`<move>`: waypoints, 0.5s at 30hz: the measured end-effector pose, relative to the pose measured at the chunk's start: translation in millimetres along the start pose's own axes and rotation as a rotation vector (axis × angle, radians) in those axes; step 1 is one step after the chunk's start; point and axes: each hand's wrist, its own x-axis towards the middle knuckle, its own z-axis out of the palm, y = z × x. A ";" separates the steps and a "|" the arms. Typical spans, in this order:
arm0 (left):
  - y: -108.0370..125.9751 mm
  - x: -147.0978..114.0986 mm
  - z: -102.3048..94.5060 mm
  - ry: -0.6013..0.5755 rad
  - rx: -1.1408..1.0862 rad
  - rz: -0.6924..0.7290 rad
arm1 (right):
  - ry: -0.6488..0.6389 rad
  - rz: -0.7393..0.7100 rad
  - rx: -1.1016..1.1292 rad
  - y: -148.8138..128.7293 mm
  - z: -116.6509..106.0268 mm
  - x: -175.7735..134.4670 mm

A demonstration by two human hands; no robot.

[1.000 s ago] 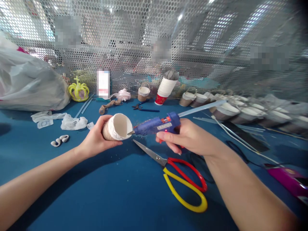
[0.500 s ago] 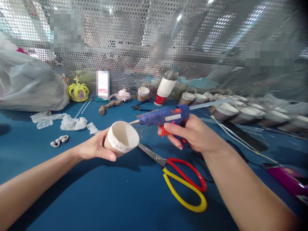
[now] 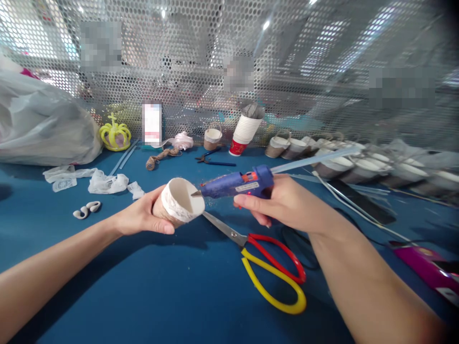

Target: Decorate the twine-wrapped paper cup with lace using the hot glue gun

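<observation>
My left hand (image 3: 143,212) is wrapped around a paper cup (image 3: 175,204), brown on the outside with white lace round its rim. The cup is tilted, its mouth turned up and to the right. In my right hand (image 3: 283,203) is a blue hot glue gun (image 3: 234,185) with a clear glue stick (image 3: 315,158) poking out of its back. Its metal nozzle points left into the cup's mouth, close to the inner wall; whether it touches I cannot tell. Scissors (image 3: 256,255) with one red and one yellow handle lie on the blue table beneath the gun.
White lace strips (image 3: 107,181) and small grey loops (image 3: 87,209) lie at the left. Behind are a yellow crown (image 3: 114,135), twine (image 3: 150,163), pliers (image 3: 215,162) and stacked cups (image 3: 245,130). Finished-looking small buckets (image 3: 333,165) line the right, near a black phone (image 3: 362,200).
The glue gun has moved left and down, bringing its nozzle from beside the rim to inside the cup's mouth. The cup has tipped a little more to the right.
</observation>
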 end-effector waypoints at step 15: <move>4.1 -0.1 2.7 -0.024 0.004 -0.001 | -0.040 0.033 0.039 -0.2 -1.9 1.9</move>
